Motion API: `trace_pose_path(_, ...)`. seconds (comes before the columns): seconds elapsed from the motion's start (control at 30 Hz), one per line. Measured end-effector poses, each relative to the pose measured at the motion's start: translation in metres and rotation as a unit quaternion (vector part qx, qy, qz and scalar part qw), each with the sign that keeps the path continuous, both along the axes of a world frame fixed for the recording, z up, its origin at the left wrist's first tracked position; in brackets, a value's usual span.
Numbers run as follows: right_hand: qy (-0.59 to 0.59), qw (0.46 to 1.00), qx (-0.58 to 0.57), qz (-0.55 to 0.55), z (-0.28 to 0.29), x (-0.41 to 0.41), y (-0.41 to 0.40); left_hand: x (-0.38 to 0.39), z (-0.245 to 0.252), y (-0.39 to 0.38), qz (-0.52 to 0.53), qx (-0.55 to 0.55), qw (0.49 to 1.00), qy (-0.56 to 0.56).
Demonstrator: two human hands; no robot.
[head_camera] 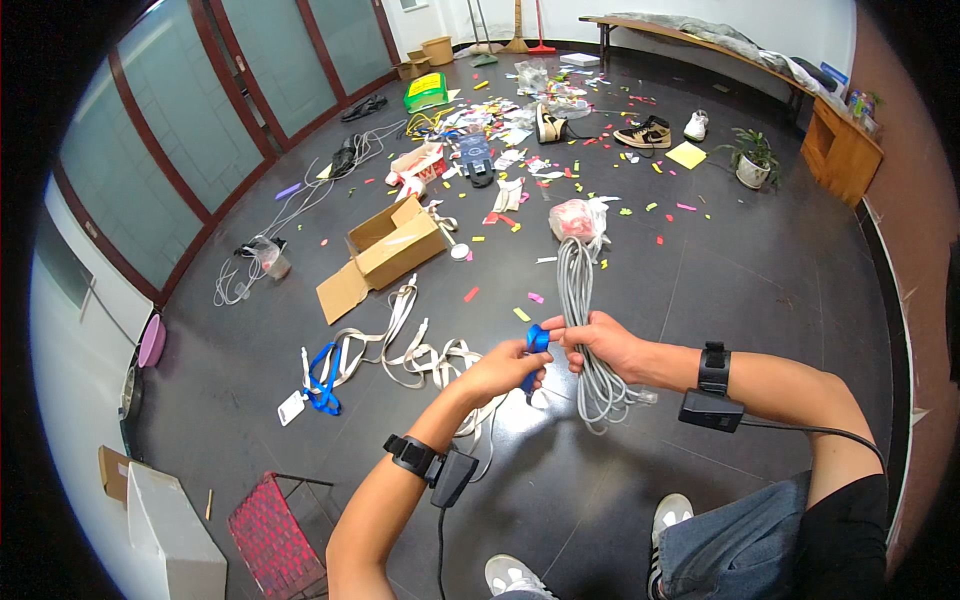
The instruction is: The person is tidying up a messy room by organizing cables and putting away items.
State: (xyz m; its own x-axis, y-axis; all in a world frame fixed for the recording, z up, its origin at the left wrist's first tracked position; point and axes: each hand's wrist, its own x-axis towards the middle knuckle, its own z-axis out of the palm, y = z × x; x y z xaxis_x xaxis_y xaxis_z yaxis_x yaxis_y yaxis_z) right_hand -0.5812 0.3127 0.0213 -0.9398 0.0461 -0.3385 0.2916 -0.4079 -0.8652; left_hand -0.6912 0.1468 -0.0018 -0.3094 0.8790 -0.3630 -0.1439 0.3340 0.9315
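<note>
A long bundle of looped grey network cable is gripped around its middle by my right hand. From the bundle's lower end a clear plug sticks out. My left hand pinches a folded blue strap, and fingertips of the right hand reach up to it. On the floor below and left of my hands lie tangled white lanyards. Beside them are a blue lanyard and a white card holder.
An open cardboard box lies ahead on the left. Paper scraps, a sneaker and a potted plant are farther off. At lower left stand a red woven stool and a white box. Loose cable trails along the left.
</note>
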Motion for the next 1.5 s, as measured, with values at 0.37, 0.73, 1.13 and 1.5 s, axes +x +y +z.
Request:
trace_pose_path(0.37, -0.26, 0.943, 0.068, 0.195, -0.048, 0.014, 0.005, -0.03, 0.005, -0.006, 0.258, 0.018, 0.965, -0.051)
trace_pose_path(0.73, -0.129, 0.944, 0.087, 0.29, -0.04, 0.012, -0.014, 0.017, 0.051, 0.012, -0.101, 0.066, 0.992, 0.039)
trace_pose_path(1.13, -0.105, 0.964, 0.07, 0.235, 0.001, 0.006, 0.016, 0.007, 0.017, -0.01, -0.13, -0.012, 0.988, 0.084)
trace_pose_path(1.5, -0.133, 0.956, -0.058, 0.256, 0.006, 0.013, 0.008, 0.006, 0.0, -0.016, -0.199, -0.05, 0.978, -0.028)
